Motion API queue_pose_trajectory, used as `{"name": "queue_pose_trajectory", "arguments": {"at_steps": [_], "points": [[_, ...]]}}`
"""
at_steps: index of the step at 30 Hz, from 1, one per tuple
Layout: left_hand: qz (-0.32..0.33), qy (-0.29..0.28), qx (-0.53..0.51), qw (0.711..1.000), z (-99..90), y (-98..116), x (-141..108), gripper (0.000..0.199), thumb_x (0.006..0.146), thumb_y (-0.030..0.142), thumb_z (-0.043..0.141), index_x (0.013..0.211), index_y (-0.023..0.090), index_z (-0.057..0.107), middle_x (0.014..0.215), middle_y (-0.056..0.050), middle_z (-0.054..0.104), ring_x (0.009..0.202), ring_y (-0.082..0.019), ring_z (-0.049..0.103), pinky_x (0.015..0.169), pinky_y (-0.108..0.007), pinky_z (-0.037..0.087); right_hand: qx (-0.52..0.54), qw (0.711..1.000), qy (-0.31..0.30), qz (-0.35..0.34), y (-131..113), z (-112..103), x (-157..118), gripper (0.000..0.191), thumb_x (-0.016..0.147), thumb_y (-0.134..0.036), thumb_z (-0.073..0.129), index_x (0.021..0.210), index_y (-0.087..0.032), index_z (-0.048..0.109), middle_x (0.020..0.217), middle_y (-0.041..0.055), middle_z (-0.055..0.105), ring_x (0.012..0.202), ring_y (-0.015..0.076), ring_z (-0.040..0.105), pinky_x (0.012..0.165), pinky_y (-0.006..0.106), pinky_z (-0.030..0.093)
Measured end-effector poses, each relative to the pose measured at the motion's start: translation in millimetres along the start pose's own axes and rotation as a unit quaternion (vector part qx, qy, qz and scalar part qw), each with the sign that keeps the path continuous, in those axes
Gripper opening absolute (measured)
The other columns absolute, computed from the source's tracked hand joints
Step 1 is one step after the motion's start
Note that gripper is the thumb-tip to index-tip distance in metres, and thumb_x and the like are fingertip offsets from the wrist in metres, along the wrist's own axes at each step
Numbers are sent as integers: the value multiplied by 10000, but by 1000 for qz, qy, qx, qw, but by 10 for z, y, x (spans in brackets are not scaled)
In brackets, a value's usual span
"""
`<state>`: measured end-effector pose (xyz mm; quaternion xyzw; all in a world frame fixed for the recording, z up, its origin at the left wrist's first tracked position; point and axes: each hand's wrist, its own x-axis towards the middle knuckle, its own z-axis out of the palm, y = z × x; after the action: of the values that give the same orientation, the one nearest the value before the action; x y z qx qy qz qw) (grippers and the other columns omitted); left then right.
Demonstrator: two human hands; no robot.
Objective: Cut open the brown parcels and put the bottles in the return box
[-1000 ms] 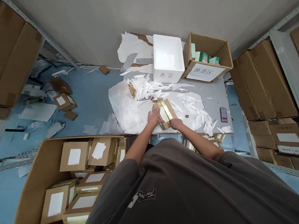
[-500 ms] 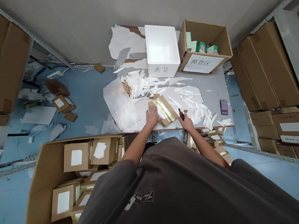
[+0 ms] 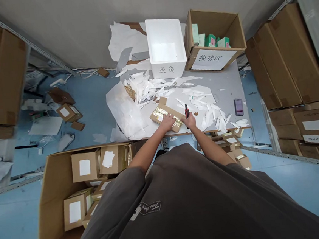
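A small brown cardboard box (image 3: 161, 114) sealed with shiny gold tape lies near the front edge of the grey table (image 3: 227, 89). My left hand (image 3: 167, 122) rests flat on the box's near end. My right hand (image 3: 190, 121) is closed around a red and black utility knife (image 3: 186, 111), held upright just right of the box, its tip pointing away from me.
White paper strips (image 3: 206, 109) litter the table. A white foam bin (image 3: 165, 46) and an open carton (image 3: 214, 39) with green packs stand at the back. A phone (image 3: 238, 106) lies at right. A big floor carton (image 3: 78, 189) of small boxes sits left. Stacked cartons (image 3: 282, 64) flank right.
My right hand left the box, picked up the knife and brought it beside the box. The box has turned to lie more sideways under my left hand.
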<state>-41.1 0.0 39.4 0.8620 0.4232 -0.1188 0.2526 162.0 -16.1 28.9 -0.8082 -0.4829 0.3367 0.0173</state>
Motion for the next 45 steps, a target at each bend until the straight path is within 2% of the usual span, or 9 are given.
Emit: {"name": "queue_pose_trajectory", "arguments": {"at_steps": [7, 11, 16, 22, 26, 29, 34, 39, 45], "points": [[22, 29, 21, 999, 50, -67, -157, 691, 820, 256, 863, 1476, 236, 649, 1807, -130, 343, 1690, -363, 259, 1363, -538, 214, 54, 995, -18, -80, 184, 27, -112, 466, 1026, -594, 590, 1311, -228, 548, 1083, 58, 784, 971, 261, 743, 854, 310, 552], [9, 13, 25, 1000, 48, -76, -146, 757, 766, 222, 902, 1476, 219, 640, 1807, -135, 350, 1687, -358, 288, 1359, -523, 259, 60, 986, -91, -125, 465, 106, -389, 438, 1141, -568, 317, 1127, -252, 620, 894, 9, 760, 846, 222, 724, 833, 275, 537], [-4, -2, 1, 1000, 15, -66, -24, 796, 703, 224, 960, 1439, 213, 659, 1804, -141, 354, 1681, -376, 302, 1361, -514, 265, 10, 974, -161, -157, 631, 214, -694, 407, 1142, -516, 390, 971, -233, 627, 876, 9, 746, 851, 195, 700, 828, 235, 502], [-40, 12, 7, 999, 70, -21, -68, 837, 736, 338, 986, 1483, 214, 629, 1792, -152, 375, 1671, -389, 311, 1334, -518, 327, 17, 978, -162, -133, 786, 224, -921, 417, 1136, -493, 394, 1059, -209, 690, 789, 16, 728, 808, 224, 720, 822, 264, 522], [-63, 33, -30, 997, 79, -22, -109, 825, 918, 557, 825, 1624, 251, 526, 1757, -138, 439, 1643, -355, 359, 1302, -472, 384, 57, 984, -145, -90, 1075, 130, -1047, 490, 1125, -536, 351, 1244, -228, 713, 815, 23, 748, 830, 266, 747, 827, 314, 554], [-77, 57, -22, 995, 54, -85, -36, 864, 948, 561, 778, 1697, 283, 449, 1791, -133, 380, 1669, -382, 290, 1334, -523, 312, 76, 988, -126, -46, 1208, 53, -1090, 595, 1130, -592, 260, 1274, -230, 710, 811, 38, 747, 810, 287, 748, 806, 340, 567], [-95, 15, -26, 995, 38, -236, 172, 1244, 795, 665, 858, 1796, 292, 221, 1872, -122, 138, 1725, -445, -19, 1372, -617, 111, 47, 989, -104, -91, 1032, -47, -1014, 594, 1151, -541, 214, 1281, -247, 714, 1020, 67, 787, 969, 296, 742, 858, 334, 548], [-88, 60, -8, 994, 114, -268, 184, 974, 955, 666, 686, 1770, 274, 324, 1821, -145, 317, 1724, -412, 105, 1376, -593, 112, -44, 983, -95, -150, 759, -199, -870, 435, 1138, -477, 432, 1438, -272, 672, 1315, 87, 744, 1199, 288, 678, 981, 307, 495], [-63, 91, -2, 994, 247, -287, 87, 801, 1059, 541, 569, 1764, 235, 342, 1820, -149, 314, 1727, -379, 131, 1391, -589, 72, -140, 973, -74, -169, 555, -293, -789, 445, 1098, -492, 572, 1474, -259, 621, 1369, 145, 677, 1179, 307, 663, 989, 324, 477]]}}
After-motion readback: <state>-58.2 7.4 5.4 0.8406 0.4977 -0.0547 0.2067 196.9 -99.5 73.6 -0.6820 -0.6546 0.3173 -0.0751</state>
